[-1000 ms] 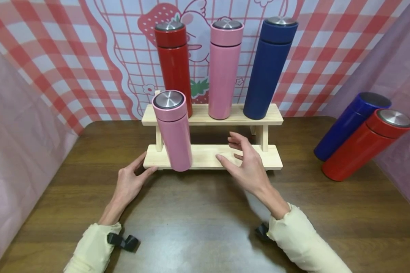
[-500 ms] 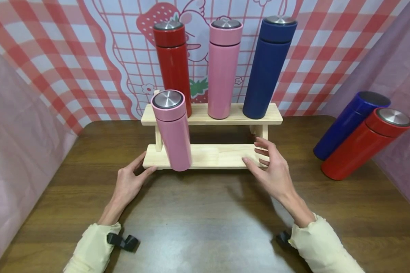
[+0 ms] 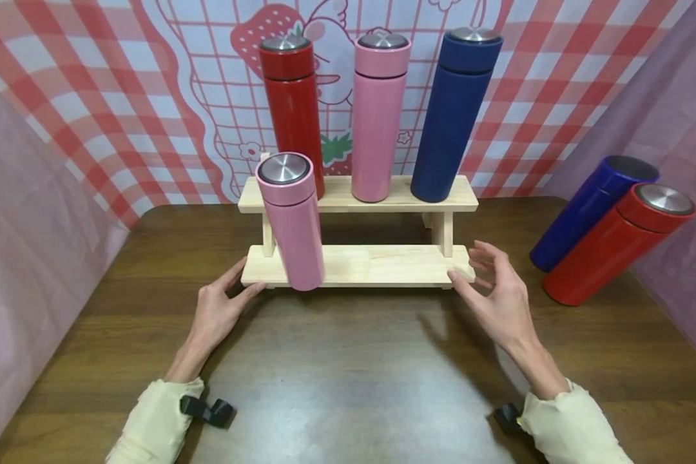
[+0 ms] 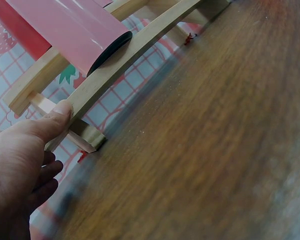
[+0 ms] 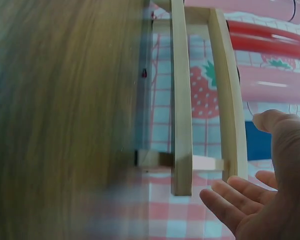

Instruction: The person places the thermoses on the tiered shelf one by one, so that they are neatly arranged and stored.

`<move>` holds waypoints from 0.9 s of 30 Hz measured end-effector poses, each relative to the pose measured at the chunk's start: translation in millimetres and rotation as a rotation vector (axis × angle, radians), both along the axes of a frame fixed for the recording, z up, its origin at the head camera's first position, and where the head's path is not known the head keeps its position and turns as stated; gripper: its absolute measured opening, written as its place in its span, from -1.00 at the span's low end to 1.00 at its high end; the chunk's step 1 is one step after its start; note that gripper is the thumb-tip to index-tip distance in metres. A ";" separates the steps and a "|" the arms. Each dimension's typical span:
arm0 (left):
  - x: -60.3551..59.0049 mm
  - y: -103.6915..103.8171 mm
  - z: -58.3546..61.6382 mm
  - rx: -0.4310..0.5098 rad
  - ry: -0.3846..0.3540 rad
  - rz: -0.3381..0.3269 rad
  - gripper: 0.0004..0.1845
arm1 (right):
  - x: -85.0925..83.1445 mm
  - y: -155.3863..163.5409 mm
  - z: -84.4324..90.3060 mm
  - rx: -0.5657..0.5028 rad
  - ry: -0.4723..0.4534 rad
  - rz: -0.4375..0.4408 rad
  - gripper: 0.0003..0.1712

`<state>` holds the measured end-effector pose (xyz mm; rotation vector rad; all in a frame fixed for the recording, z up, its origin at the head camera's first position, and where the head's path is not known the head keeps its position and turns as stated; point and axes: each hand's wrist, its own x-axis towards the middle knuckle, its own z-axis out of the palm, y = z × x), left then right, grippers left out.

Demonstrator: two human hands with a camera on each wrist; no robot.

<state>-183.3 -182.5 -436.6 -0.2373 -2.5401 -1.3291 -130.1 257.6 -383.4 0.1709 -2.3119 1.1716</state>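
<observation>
A two-tier wooden rack stands on the brown table. A pink flask stands on its lower shelf at the left. On the top shelf stand a red flask, a pink flask and a dark blue flask. My left hand rests by the rack's lower left corner, thumb touching the shelf edge. My right hand hovers open at the lower shelf's right end, fingers spread, holding nothing.
A blue flask and a red flask lean against the pink cloth wall at the right. A red-checked strawberry backdrop hangs behind the rack. Bare wooden table lies in front of the rack.
My right hand has slid rightward along the lower shelf, from its middle to its right end. The left hand and the flasks have not moved.
</observation>
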 end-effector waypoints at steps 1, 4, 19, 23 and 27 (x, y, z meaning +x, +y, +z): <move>-0.1 -0.1 0.0 -0.001 0.002 0.000 -0.32 | 1.3 1.9 0.3 0.001 0.001 -0.010 -0.30; -0.2 -0.4 0.1 -0.006 0.012 -0.001 -0.32 | 4.4 6.5 1.1 -0.005 -0.005 -0.036 -0.31; 0.2 0.9 -0.3 0.008 0.013 -0.010 -0.33 | 23.7 43.7 -0.7 -0.013 -0.042 -0.168 -0.25; 0.2 0.7 -0.8 0.008 0.010 -0.009 -0.32 | 30.0 52.9 -0.3 -0.003 -0.043 -0.201 -0.26; 0.3 0.6 -1.0 0.004 0.009 -0.008 -0.32 | 35.1 60.8 -0.8 0.002 -0.035 -0.224 -0.26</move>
